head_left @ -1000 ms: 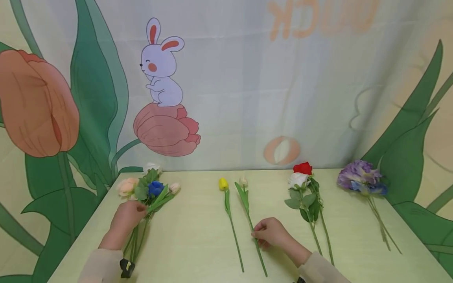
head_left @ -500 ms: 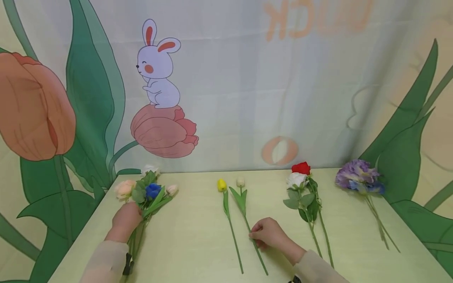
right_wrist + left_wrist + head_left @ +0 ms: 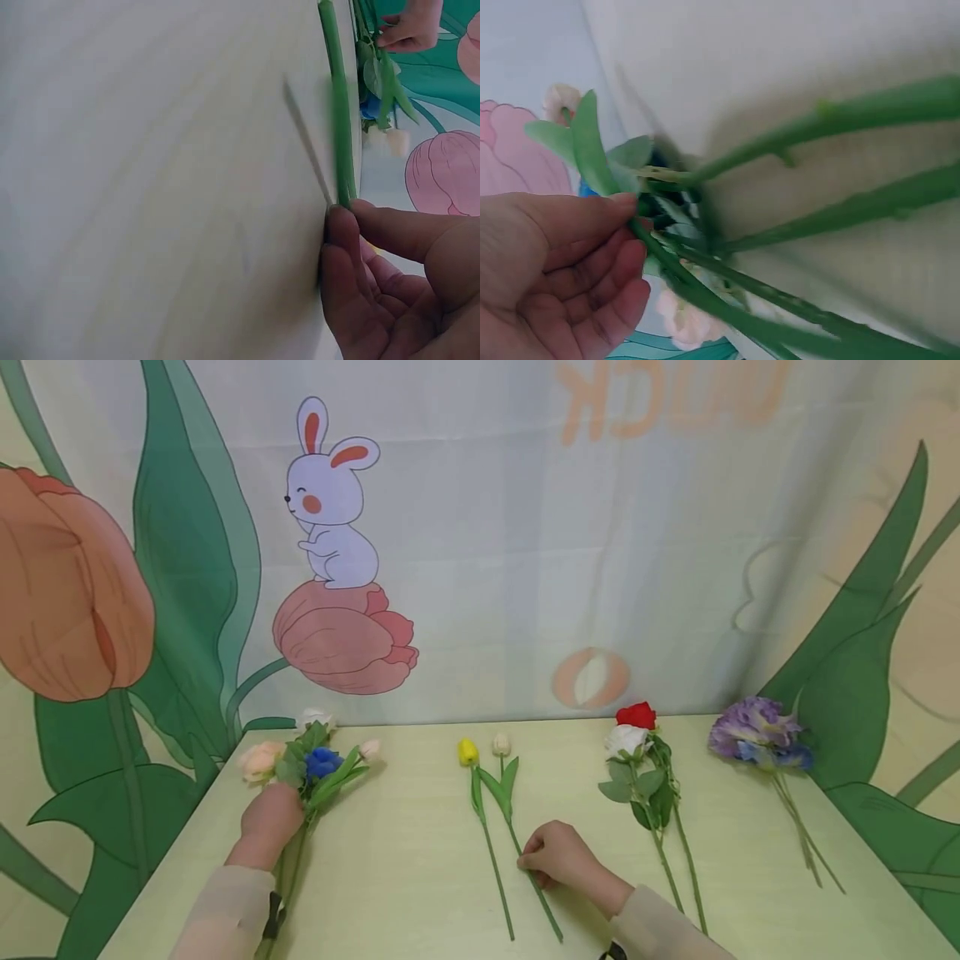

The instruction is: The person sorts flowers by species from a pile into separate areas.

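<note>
At the left of the table, my left hand (image 3: 272,817) pinches the green stem of a pale pink tulip (image 3: 370,750) between thumb and forefinger. That tulip (image 3: 561,101) slants across a bunch with a blue flower (image 3: 324,762), a peach flower (image 3: 260,762) and a white flower (image 3: 313,718). Near the middle, my right hand (image 3: 562,856) pinches the lower stem of a cream-white tulip (image 3: 502,744), low over the tabletop. In the right wrist view, its stem (image 3: 341,120) runs up from the fingertips. A yellow tulip (image 3: 468,752) lies just left of it.
Right of my right hand lie a red rose (image 3: 636,715) and a white rose (image 3: 627,741) with long leafy stems. A purple and blue flower (image 3: 753,731) rests at the far right. A printed cloth (image 3: 480,568) hangs behind the table's (image 3: 405,860) back edge.
The cream-white tulip's head has shifted left, closer to the yellow tulip, with my right hand following slightly left. My left hand has turned at the wrist over the bunch.
</note>
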`<state>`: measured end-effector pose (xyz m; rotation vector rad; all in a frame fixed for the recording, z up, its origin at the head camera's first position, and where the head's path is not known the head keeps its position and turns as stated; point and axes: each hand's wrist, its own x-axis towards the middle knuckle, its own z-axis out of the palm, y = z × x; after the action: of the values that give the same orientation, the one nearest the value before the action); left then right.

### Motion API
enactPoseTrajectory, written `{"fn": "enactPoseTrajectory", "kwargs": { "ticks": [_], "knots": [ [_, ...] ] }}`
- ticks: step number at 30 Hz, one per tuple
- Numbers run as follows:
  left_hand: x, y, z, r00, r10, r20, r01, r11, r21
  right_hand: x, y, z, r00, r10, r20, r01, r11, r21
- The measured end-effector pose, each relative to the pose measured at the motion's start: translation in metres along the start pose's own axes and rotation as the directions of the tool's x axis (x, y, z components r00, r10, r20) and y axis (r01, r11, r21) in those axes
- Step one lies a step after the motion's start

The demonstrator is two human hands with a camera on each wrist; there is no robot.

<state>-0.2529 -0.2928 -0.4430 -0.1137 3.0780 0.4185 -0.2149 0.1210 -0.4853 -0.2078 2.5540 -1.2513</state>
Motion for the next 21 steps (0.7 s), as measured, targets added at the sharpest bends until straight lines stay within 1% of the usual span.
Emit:
{"fn": "enactPoseTrajectory", "kwargs": {
  "ticks": [6, 8, 11, 12, 15, 17, 21],
  "knots": [
    [0.002, 0.014, -0.012, 0.998, 0.037, -0.056, -0.043, 0.992, -0.118, 0.0, -0.002, 0.001, 1.0, 0.013, -0.013, -0.013, 0.999, -0.041],
    [0.003, 0.021, -0.016, 0.996, 0.051, -0.076, -0.062, 0.986, -0.155, 0.001, -0.002, 0.001, 1.0, 0.018, -0.013, -0.019, 0.999, -0.043],
    [0.001, 0.033, -0.02, 0.988, 0.079, -0.131, -0.102, 0.978, -0.183, 0.002, -0.001, 0.0, 1.0, 0.03, 0.001, -0.03, 0.998, -0.048],
    [0.001, 0.038, -0.021, 0.987, 0.081, -0.138, -0.107, 0.975, -0.193, 0.003, -0.001, -0.002, 1.0, 0.03, 0.007, -0.03, 0.998, -0.048],
    [-0.001, 0.053, -0.025, 0.982, 0.093, -0.165, -0.129, 0.965, -0.23, 0.005, -0.003, -0.006, 1.0, 0.008, 0.023, -0.006, 0.998, -0.064],
    [-0.003, 0.064, -0.029, 0.982, 0.095, -0.165, -0.136, 0.955, -0.265, 0.006, -0.006, -0.011, 1.0, -0.013, 0.027, 0.015, 0.998, -0.067],
    [-0.012, 0.083, -0.039, 0.975, 0.116, -0.188, -0.172, 0.931, -0.321, 0.004, -0.016, -0.022, 0.998, -0.062, 0.032, 0.064, 0.997, -0.046]
  ]
}}
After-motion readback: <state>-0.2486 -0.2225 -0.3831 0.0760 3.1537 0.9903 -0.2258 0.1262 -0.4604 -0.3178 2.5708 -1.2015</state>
